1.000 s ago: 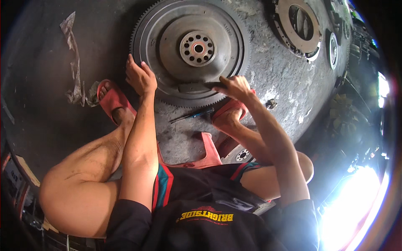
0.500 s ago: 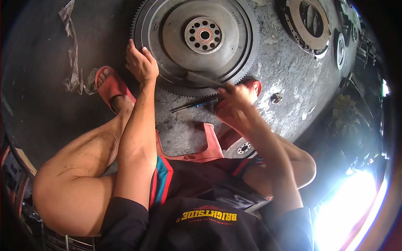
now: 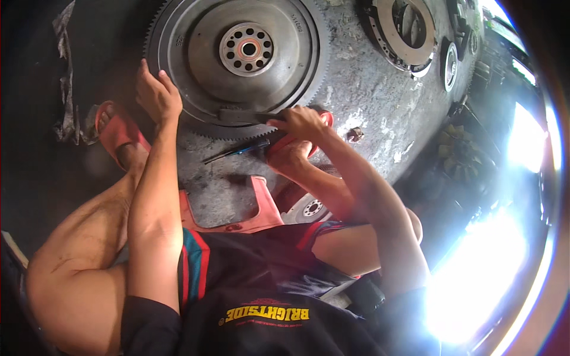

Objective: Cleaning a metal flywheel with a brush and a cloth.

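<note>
Dark tool (image 3: 240, 116) swung level since the earlier frame

From out here I see the left hand (image 3: 159, 95) loosely open against the toothed wheel (image 3: 225, 77), likely steadying it. That wheel lies flat on the floor (image 3: 380, 92) before the feet (image 3: 290, 155), presumably for reach. The right hand (image 3: 297, 123) grips the tool's end, its length over the near rim.

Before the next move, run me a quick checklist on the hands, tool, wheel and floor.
1. Left hand at the rim of the toothed wheel: ok, at its left edge.
2. Right hand gripping the dark flat tool: ok.
3. Tool over the wheel: ok, across its near part.
4. Tool pressing on the surface: cannot tell.
5. Slim blue tool well away: not ok, on the floor close to the near teeth.
</note>
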A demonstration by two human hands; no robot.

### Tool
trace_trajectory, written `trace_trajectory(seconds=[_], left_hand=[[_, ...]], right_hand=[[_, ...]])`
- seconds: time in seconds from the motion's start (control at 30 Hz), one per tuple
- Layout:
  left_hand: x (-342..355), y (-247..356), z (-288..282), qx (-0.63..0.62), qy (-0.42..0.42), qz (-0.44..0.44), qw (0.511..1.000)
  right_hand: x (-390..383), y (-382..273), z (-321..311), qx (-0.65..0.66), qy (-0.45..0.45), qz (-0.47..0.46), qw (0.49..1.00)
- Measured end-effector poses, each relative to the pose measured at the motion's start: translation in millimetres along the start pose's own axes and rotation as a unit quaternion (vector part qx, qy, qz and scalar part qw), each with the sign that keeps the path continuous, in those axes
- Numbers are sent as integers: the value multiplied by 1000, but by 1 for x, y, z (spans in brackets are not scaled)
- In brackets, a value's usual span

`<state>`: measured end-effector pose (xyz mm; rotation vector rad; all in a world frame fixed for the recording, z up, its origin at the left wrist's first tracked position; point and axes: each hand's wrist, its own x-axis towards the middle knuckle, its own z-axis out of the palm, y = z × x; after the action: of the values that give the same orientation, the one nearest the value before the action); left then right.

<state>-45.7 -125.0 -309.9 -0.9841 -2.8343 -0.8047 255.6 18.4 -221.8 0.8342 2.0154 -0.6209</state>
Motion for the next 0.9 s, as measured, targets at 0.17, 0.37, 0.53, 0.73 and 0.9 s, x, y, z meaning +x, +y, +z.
trace_trajectory(seconds=[0.17, 0.37, 0.53, 0.73, 0.9], left_hand=[[-4, 2, 15, -37, -11, -13, 999], [-7, 4, 14, -29, -13, -21, 999], [-7, 2, 15, -39, -19, -24, 999], [-5, 15, 17, -55, -7, -37, 998], [-4, 13, 16, -65, 10, -45, 997]], right_hand=[[-19, 116, -46, -77, 59, 15, 995], [5, 42, -52, -109, -34, -85, 990], [1, 0, -11, 15, 21, -34, 999], [-29, 139, -66, -78, 53, 64, 993], [-9, 44, -29, -90, 18, -20, 996]])
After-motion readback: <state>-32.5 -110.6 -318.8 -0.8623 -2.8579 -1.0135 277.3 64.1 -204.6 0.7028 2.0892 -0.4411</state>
